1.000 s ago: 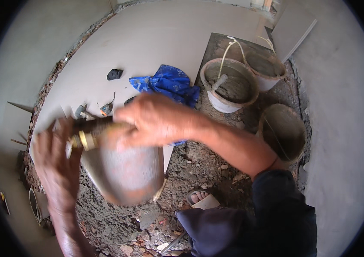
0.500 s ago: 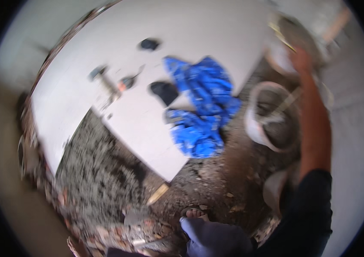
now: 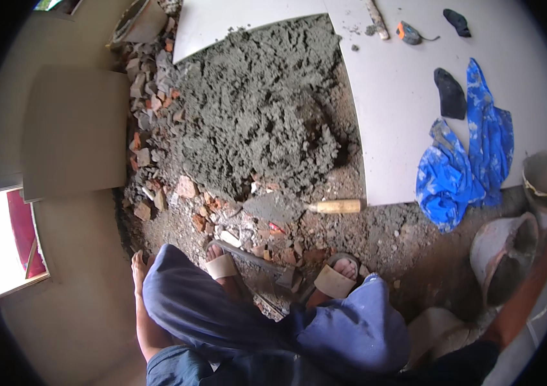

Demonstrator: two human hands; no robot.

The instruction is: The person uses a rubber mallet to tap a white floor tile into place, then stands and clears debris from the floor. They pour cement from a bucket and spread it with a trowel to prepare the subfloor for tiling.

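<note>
My left hand [image 3: 139,270] hangs beside my left knee, near the wall, with fingers stretched out and nothing visible in it. My right forearm [image 3: 534,293] reaches out to the far right, toward a mortar-stained bucket [image 3: 542,172]. The hand at its end is lost in the dark rim of the picture, so its fingers and anything in them are hidden. In front of my feet lies a trowel with a mortar-coated blade [image 3: 274,207] and a wooden handle [image 3: 338,206]. Beyond it spreads rough grey wet mortar [image 3: 260,109].
Large pale tiles [image 3: 389,128] border the mortar on the right. On them lie a blue stained cloth [image 3: 457,174], dark socks [image 3: 450,93] and a tape measure [image 3: 408,33]. Broken bricks [image 3: 141,154] line the left wall. Another bucket [image 3: 505,251] stands tilted at right.
My view has swung left, so the mortar is now central and the tiles lie at the right. My right hand, earlier visible at the far bucket by a yellow strip, has slipped into the dark rim.
</note>
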